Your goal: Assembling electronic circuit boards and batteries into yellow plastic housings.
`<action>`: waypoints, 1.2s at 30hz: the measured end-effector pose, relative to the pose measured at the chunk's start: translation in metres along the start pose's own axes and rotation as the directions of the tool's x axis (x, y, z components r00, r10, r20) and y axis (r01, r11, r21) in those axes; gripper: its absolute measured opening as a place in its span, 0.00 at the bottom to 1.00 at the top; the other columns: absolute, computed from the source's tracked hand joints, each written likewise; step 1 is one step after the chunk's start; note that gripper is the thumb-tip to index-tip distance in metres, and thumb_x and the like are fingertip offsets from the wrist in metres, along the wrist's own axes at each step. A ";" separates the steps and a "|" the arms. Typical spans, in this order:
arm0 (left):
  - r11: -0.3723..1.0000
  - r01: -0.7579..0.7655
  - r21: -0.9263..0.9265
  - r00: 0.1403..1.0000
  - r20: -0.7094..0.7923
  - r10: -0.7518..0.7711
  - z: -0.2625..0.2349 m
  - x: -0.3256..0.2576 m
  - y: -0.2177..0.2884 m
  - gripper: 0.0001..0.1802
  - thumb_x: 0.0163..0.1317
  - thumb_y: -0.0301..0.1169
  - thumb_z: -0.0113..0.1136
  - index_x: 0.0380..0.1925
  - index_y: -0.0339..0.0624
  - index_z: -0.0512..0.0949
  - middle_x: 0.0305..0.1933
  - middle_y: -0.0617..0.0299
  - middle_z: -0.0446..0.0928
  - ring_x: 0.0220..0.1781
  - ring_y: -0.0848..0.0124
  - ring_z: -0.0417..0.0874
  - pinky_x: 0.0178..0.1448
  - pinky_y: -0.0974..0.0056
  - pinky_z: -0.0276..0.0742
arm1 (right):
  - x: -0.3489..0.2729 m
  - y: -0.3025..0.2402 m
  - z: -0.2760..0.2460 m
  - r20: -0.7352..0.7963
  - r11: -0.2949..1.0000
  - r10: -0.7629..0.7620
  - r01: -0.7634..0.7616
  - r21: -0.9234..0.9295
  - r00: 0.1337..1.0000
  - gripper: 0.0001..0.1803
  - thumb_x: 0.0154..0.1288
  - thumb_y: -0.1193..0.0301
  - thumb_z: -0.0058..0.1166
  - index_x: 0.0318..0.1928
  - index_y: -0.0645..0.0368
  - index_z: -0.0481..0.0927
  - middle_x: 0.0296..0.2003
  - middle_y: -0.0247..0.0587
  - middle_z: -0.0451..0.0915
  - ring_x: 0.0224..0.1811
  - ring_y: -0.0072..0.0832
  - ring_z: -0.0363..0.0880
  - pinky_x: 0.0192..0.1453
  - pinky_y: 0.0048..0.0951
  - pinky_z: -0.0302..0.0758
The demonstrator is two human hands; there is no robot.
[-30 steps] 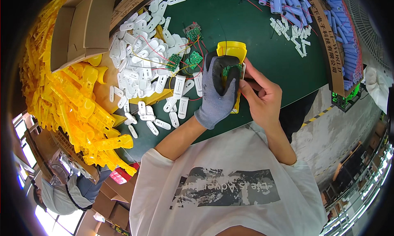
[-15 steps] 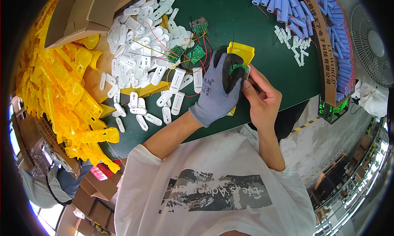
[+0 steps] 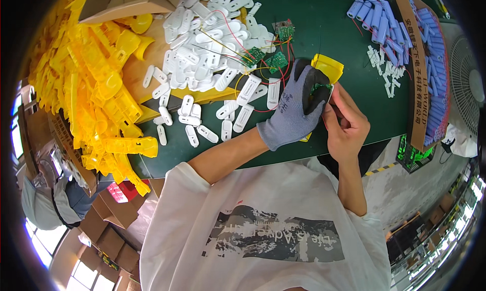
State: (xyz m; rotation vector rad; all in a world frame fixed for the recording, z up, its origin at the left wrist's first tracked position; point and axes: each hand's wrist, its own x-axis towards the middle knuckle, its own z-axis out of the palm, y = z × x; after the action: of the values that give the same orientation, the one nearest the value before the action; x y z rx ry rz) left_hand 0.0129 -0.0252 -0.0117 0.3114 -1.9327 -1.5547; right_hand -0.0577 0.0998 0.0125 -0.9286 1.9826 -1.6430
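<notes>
Mostly your view had swung since the earlier frame, sliding everything rightward; both hands stayed by the yellow casing (image 3: 328, 67), toward the tabletop's (image 3: 324, 25) near edge. Your gloved left hand (image 3: 293, 109) gripped it, a green circuit board (image 3: 318, 92) showing past the thumb. Your bare right hand (image 3: 348, 126) met its right side; whether those fingers pinched anything could not be told. You seemed to be seating the board, which likely called for steady, gentle pressure.

Bright windows (image 3: 49, 241) glow at lower left — a grey floor (image 3: 405, 187) with a striped line (image 3: 380, 169) lies at right.
</notes>
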 end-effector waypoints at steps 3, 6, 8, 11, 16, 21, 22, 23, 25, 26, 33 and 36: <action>0.989 0.064 -0.131 0.997 -0.040 -0.069 0.000 -0.003 -0.003 0.15 0.54 0.19 0.53 0.43 0.35 0.68 0.44 0.46 0.65 0.47 0.49 0.69 0.50 0.54 0.67 | 0.002 0.000 0.008 0.012 0.985 0.019 -0.021 0.170 1.000 0.24 0.60 0.88 0.53 0.59 0.67 0.72 0.59 0.54 0.72 0.52 0.29 0.78 0.49 0.24 0.80; 0.963 0.172 -0.205 0.983 -0.027 -0.181 -0.005 -0.001 -0.002 0.15 0.56 0.20 0.54 0.44 0.36 0.68 0.42 0.50 0.68 0.44 0.58 0.72 0.50 0.60 0.69 | 0.003 -0.002 0.013 -0.028 0.965 0.049 -0.040 0.259 0.998 0.24 0.61 0.87 0.52 0.59 0.67 0.72 0.57 0.53 0.73 0.53 0.29 0.78 0.50 0.24 0.81; 0.956 0.216 -0.201 0.974 -0.032 -0.226 0.001 -0.001 0.007 0.15 0.56 0.21 0.54 0.45 0.36 0.68 0.41 0.51 0.68 0.43 0.59 0.72 0.49 0.60 0.70 | 0.003 -0.001 0.012 -0.042 0.948 0.094 -0.076 0.310 0.995 0.23 0.62 0.86 0.52 0.59 0.67 0.72 0.55 0.52 0.75 0.50 0.27 0.78 0.50 0.24 0.82; 0.952 0.263 -0.156 0.964 0.002 -0.266 0.001 -0.001 0.007 0.12 0.59 0.21 0.52 0.45 0.36 0.69 0.39 0.52 0.70 0.40 0.60 0.74 0.47 0.61 0.71 | -0.001 -0.002 0.011 -0.069 0.931 0.191 -0.159 0.327 0.979 0.22 0.63 0.85 0.52 0.58 0.66 0.73 0.53 0.49 0.76 0.48 0.25 0.79 0.49 0.24 0.82; 0.986 0.152 -0.064 0.988 -0.005 -0.153 0.004 -0.004 0.001 0.11 0.59 0.20 0.52 0.43 0.35 0.70 0.40 0.51 0.69 0.42 0.58 0.74 0.45 0.60 0.70 | -0.002 -0.002 0.012 -0.118 0.960 0.145 -0.111 0.257 0.982 0.20 0.64 0.82 0.52 0.57 0.66 0.74 0.50 0.47 0.78 0.47 0.23 0.79 0.47 0.22 0.82; 0.987 0.157 -0.019 0.988 0.005 -0.157 0.004 -0.004 -0.002 0.11 0.58 0.21 0.53 0.42 0.36 0.70 0.43 0.50 0.68 0.43 0.58 0.74 0.46 0.59 0.70 | 0.000 0.001 0.013 -0.163 0.984 0.061 -0.032 0.174 0.985 0.18 0.65 0.81 0.52 0.55 0.67 0.76 0.51 0.48 0.78 0.48 0.24 0.79 0.46 0.21 0.81; 0.980 0.194 -0.036 0.981 0.013 -0.194 0.005 -0.003 -0.001 0.12 0.57 0.21 0.54 0.42 0.36 0.70 0.43 0.49 0.68 0.43 0.56 0.73 0.47 0.58 0.70 | 0.000 0.002 0.013 -0.156 0.984 0.067 -0.039 0.174 0.985 0.18 0.65 0.81 0.52 0.55 0.67 0.76 0.51 0.48 0.78 0.48 0.24 0.79 0.46 0.21 0.81; 0.979 0.201 -0.037 0.980 0.008 -0.201 0.005 -0.002 0.000 0.12 0.57 0.21 0.54 0.42 0.36 0.70 0.43 0.49 0.68 0.43 0.56 0.73 0.47 0.58 0.70 | 0.000 0.002 0.013 -0.169 0.985 0.068 -0.039 0.170 0.983 0.17 0.65 0.81 0.52 0.54 0.67 0.76 0.52 0.49 0.78 0.48 0.24 0.79 0.45 0.21 0.81; 0.991 0.129 0.034 0.992 0.000 -0.129 0.005 -0.001 0.001 0.12 0.56 0.20 0.54 0.42 0.36 0.70 0.43 0.49 0.68 0.44 0.55 0.73 0.47 0.57 0.70 | -0.002 0.004 0.013 -0.173 0.985 0.082 -0.053 0.164 0.982 0.16 0.65 0.82 0.53 0.54 0.67 0.77 0.52 0.49 0.78 0.48 0.24 0.79 0.45 0.20 0.81; 0.992 0.124 -0.010 0.992 -0.014 -0.124 0.006 -0.001 0.000 0.12 0.56 0.20 0.54 0.41 0.36 0.70 0.43 0.48 0.67 0.44 0.53 0.72 0.47 0.56 0.70 | -0.001 0.006 0.013 -0.168 0.985 0.067 -0.038 0.170 0.983 0.16 0.64 0.82 0.52 0.53 0.67 0.77 0.53 0.49 0.78 0.47 0.24 0.80 0.45 0.20 0.81; 0.986 0.160 0.041 0.986 -0.043 -0.159 -0.001 -0.003 0.003 0.12 0.56 0.21 0.54 0.41 0.36 0.70 0.42 0.48 0.67 0.43 0.52 0.71 0.46 0.55 0.68 | 0.007 0.004 0.012 -0.067 0.997 -0.083 0.082 -0.016 0.994 0.16 0.62 0.83 0.53 0.52 0.69 0.78 0.52 0.51 0.79 0.38 0.25 0.82 0.40 0.19 0.78; 0.987 0.158 -0.011 0.987 -0.027 -0.158 -0.001 -0.005 0.005 0.15 0.56 0.18 0.51 0.45 0.37 0.69 0.46 0.50 0.69 0.48 0.57 0.73 0.51 0.58 0.69 | 0.010 -0.008 -0.002 0.055 1.000 0.013 -0.012 -0.009 0.998 0.17 0.64 0.80 0.52 0.54 0.69 0.76 0.54 0.49 0.78 0.42 0.25 0.81 0.42 0.20 0.77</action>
State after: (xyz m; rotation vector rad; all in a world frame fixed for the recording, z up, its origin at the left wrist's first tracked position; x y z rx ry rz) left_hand 0.0181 -0.0219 -0.0088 0.4908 -1.9187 -1.6494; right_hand -0.0642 0.0941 0.0214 -0.9521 1.9566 -1.5867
